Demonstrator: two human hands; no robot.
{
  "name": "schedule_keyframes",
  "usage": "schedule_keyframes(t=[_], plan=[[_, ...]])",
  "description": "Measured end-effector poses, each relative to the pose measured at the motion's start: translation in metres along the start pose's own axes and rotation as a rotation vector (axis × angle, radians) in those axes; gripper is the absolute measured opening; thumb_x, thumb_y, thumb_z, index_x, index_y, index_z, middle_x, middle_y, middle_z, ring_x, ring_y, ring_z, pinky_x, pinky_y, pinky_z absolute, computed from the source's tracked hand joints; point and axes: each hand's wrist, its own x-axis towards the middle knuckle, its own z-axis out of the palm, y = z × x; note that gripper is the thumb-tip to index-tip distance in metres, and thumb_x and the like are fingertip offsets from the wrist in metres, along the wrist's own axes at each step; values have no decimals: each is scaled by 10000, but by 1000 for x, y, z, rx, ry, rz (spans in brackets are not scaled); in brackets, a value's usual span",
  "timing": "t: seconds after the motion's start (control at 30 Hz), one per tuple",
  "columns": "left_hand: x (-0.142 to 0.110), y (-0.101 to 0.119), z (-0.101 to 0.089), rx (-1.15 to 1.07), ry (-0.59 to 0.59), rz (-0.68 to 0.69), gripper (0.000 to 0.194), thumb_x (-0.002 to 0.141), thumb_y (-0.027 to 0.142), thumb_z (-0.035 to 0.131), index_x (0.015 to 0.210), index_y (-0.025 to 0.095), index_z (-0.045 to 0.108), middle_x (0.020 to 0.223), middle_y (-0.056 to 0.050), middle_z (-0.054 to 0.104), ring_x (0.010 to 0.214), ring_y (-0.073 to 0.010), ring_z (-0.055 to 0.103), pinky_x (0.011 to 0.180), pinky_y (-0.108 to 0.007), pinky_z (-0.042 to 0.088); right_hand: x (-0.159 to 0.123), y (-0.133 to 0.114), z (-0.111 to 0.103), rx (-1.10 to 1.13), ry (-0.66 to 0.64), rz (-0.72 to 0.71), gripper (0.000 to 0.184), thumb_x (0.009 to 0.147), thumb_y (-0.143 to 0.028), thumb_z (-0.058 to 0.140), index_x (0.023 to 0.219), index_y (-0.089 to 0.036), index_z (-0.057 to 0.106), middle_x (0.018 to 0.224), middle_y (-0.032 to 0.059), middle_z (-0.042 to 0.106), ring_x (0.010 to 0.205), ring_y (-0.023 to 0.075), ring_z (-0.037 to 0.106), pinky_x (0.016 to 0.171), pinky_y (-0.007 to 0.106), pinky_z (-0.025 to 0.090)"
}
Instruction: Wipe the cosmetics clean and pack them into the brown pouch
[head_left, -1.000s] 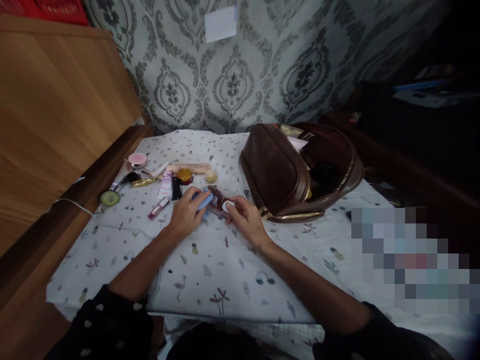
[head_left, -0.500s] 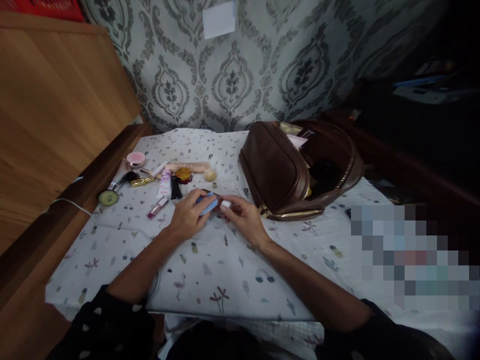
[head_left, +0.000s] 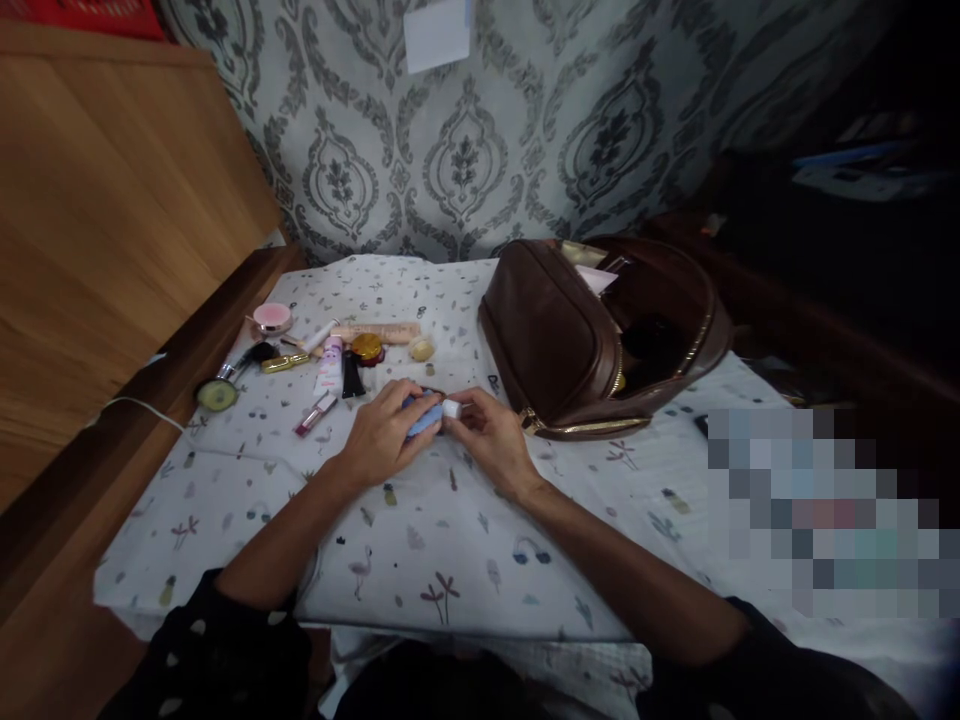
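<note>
My left hand is closed around a light-blue, soft-looking item, perhaps a folded cloth; a dark edge shows behind it. In the fingertips of my right hand is a small white block-like piece, right up against the blue item. Whether the two are joined I cannot tell. Both hands hover at or just over the patterned cloth. Nearest my left hand lie a black tube and a lip gloss tube. Close to my right hand stands a brown leather bag, unzipped.
Cosmetics are spread at the left: a pink compact, a gold tube, an amber jar, a beige tube, a sponge and a green round item. A white cable crosses the left edge. A wooden panel rises there.
My left hand has shifted slightly right with the blue item, so it now meets the white piece. My right hand stays nearly in place. The bag and cosmetics have not moved.
</note>
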Motion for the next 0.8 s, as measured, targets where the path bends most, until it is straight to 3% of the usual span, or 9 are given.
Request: schedule_keyframes(t=[0.13,0.3,0.43,0.6,0.7,0.8], plan=[[1,1,0,44,19,-41,335,995,341,432,1179,170,655,1050,-101,601,990,-218,588,830,-343,527,-4,-5,0,-95,-11,-133,126,811,-285,645,919,-220,639,878,42,656,744,177,614,717,314,537],[1,-13,0,129,65,-159,321,993,330,430,1166,180,655,1034,-92,584,991,-219,573,837,-343,509,-10,-13,-1,-201,-85,-255,107,858,-272,617,957,-241,643,936,47,627,739,173,598,724,313,537],[1,-24,-3,125,22,-305,291,997,333,417,1013,175,661,996,-83,588,965,-223,565,840,-349,484,-11,-11,0,-198,-92,-286,115,870,-269,626,980,-245,649,954,44,620,767,171,605,744,313,547],[2,-28,-4,54,-3,-313,274,1001,323,406,868,179,597,879,-60,573,899,-219,563,825,-349,464,-4,1,4,29,2,-137,265,815,-326,699,1050,-223,633,1037,59,609,851,175,643,807,343,580],[2,-27,-4,62,15,-286,266,1001,324,407,858,186,584,876,-56,573,892,-214,562,821,-340,461,1,5,4,132,31,-14,311,762,-428,741,960,-203,657,992,58,610,843,179,655,792,348,593],[2,-25,-3,112,21,-262,274,1002,325,410,872,180,603,884,-61,583,897,-214,561,816,-335,461,3,3,3,163,32,9,327,735,-467,749,898,-195,668,936,56,625,827,184,651,764,342,587]])
